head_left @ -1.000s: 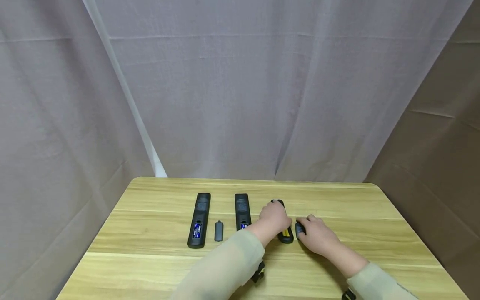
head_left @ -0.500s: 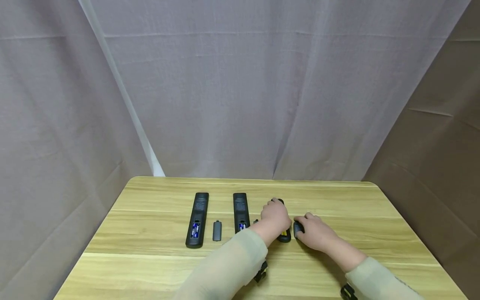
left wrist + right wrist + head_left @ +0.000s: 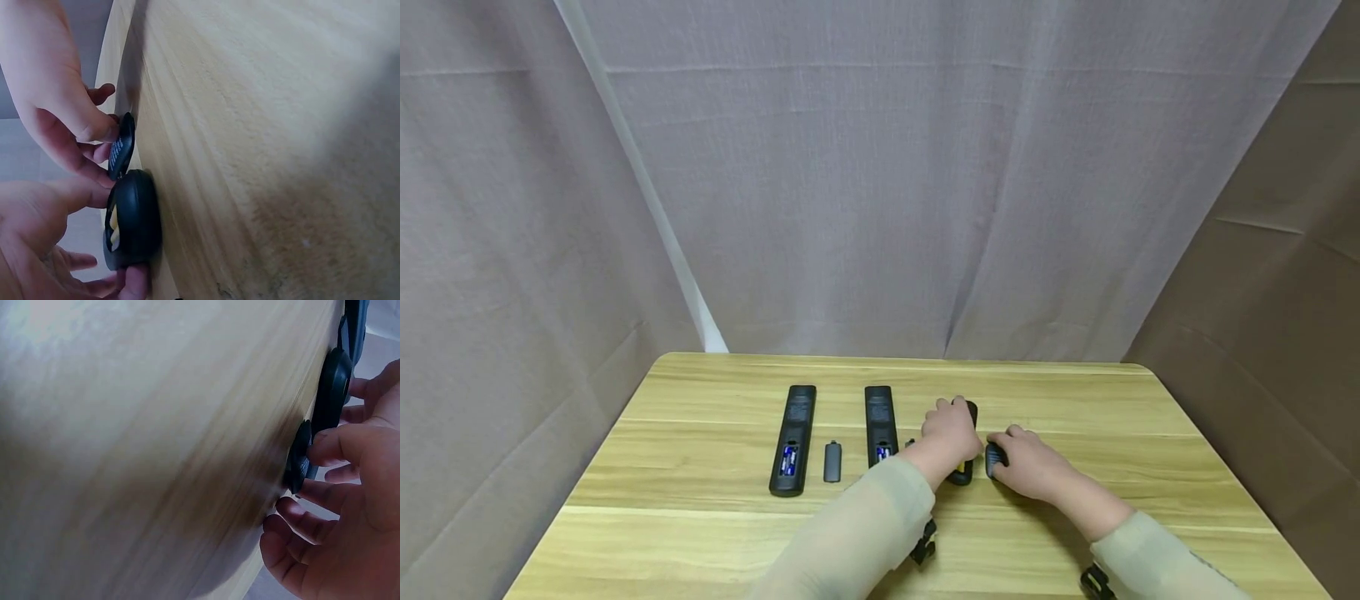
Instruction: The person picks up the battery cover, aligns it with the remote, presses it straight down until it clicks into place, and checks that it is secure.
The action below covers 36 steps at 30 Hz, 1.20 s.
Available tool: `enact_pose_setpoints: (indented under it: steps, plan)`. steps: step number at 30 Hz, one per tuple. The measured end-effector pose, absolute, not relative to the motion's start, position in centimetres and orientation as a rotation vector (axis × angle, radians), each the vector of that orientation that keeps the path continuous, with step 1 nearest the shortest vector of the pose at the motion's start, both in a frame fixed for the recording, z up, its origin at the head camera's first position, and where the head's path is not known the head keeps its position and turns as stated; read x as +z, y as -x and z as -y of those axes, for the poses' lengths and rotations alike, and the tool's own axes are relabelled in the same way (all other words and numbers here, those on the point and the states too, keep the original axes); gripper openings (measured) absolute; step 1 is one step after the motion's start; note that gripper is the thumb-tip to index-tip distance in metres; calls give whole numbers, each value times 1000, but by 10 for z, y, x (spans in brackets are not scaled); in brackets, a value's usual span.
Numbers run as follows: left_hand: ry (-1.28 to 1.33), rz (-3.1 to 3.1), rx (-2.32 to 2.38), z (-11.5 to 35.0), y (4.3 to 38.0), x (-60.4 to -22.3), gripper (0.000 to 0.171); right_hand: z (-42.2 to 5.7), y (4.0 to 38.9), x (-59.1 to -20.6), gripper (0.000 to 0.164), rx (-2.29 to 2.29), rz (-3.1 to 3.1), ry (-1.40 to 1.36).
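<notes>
My left hand (image 3: pixel 951 432) grips a black remote control (image 3: pixel 139 219) by its sides, face down on the table. Yellow batteries (image 3: pixel 114 226) show in its uncovered compartment; the hand hides much of it in the head view. Just to the right, my right hand (image 3: pixel 1033 468) pinches a small black ribbed battery cover (image 3: pixel 995 460) between thumb and fingers. In the left wrist view the cover (image 3: pixel 122 149) is tilted on edge close to the remote's end. The right wrist view shows the cover (image 3: pixel 299 459) low over the tabletop.
Two longer black remotes lie back up on the wooden table (image 3: pixel 715 433): the left remote (image 3: pixel 792 442) and the middle remote (image 3: pixel 881 421), both with blue batteries. A loose cover (image 3: pixel 832 462) lies between them. Another cover (image 3: pixel 910 442) is mostly hidden behind the left forearm.
The remote in my left hand has turned, its far end swinging right and its near end left. My right hand keeps its pinch on the cover, nearly still.
</notes>
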<state>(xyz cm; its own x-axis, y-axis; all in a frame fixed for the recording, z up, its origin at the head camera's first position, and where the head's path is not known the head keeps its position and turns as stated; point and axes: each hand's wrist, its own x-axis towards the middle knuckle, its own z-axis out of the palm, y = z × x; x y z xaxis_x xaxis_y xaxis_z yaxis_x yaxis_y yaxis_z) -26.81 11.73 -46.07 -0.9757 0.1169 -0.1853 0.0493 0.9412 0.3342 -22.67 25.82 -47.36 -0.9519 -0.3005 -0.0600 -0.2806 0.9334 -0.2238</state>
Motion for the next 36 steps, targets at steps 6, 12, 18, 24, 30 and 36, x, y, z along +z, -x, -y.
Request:
enact_pose_setpoints:
  steps: [6, 12, 18, 24, 30, 36]
  plan:
    - [-137, -2877, 592, -115, 269, -466, 73, -259, 227, -472, 45, -338, -2978, 458]
    - [-155, -2869, 672, -110, 271, -467, 71, -260, 229, -471, 46, -390, -2954, 433]
    - [-112, -2830, 839, -105, 277, -470, 57, -262, 232, -471, 43, -415, -2959, 446]
    - [-103, -2772, 971, -98, 284, -470, 46, -263, 232, -472, 41, -475, -2951, 429]
    - [-77, -2626, 1229, -92, 285, -470, 25, -265, 232, -473, 40, -574, -2942, 439]
    - [-18, -2502, 1376, -92, 286, -468, 34, -269, 232, -476, 40, -702, -2906, 399]
